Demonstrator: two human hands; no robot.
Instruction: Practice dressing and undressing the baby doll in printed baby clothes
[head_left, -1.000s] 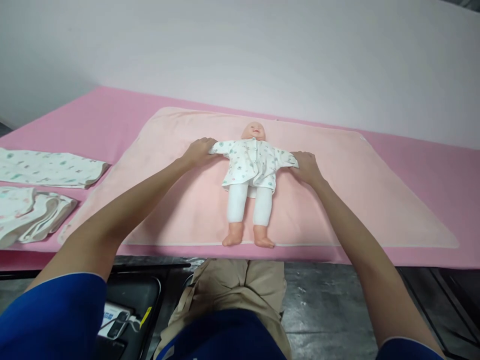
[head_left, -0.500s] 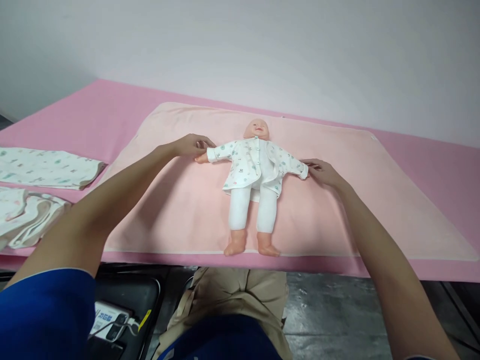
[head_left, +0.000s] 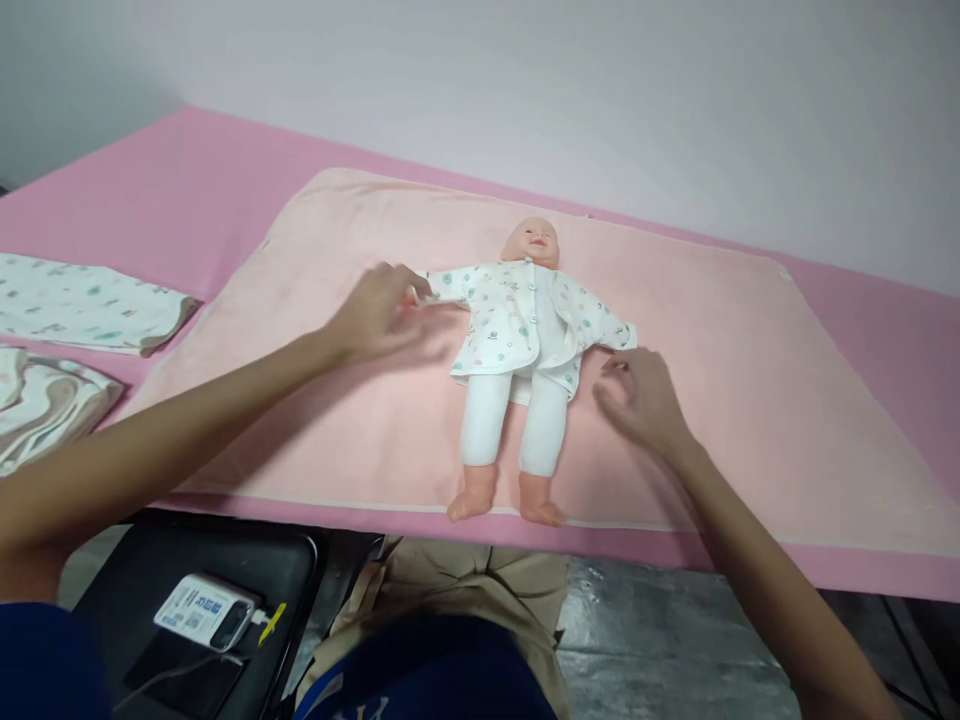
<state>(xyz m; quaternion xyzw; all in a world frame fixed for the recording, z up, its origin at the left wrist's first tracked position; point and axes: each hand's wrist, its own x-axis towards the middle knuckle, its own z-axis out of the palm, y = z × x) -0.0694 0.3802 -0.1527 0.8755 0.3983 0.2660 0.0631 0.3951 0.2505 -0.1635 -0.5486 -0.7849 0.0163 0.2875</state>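
A baby doll (head_left: 517, 340) lies on its back on a pale pink blanket (head_left: 360, 420), arms spread, in a white patterned jacket and white trousers. My left hand (head_left: 375, 310) hovers just left of the doll's left sleeve cuff, fingers loosely curled, holding nothing; it is blurred by motion. My right hand (head_left: 637, 395) is below and beside the doll's other sleeve, fingers bent and apart, empty. Neither hand touches the doll.
The blanket lies on a pink-covered table (head_left: 150, 200) against a white wall. Folded patterned baby clothes (head_left: 82, 305) and another crumpled garment (head_left: 45, 405) lie at the left. Below the table edge sits a black case (head_left: 195, 580) with a small white device (head_left: 206, 610).
Both hands let go of the doll's sleeve cuffs and drew back toward me. The doll's arms stay spread. The view shifted, so the doll sits further right.
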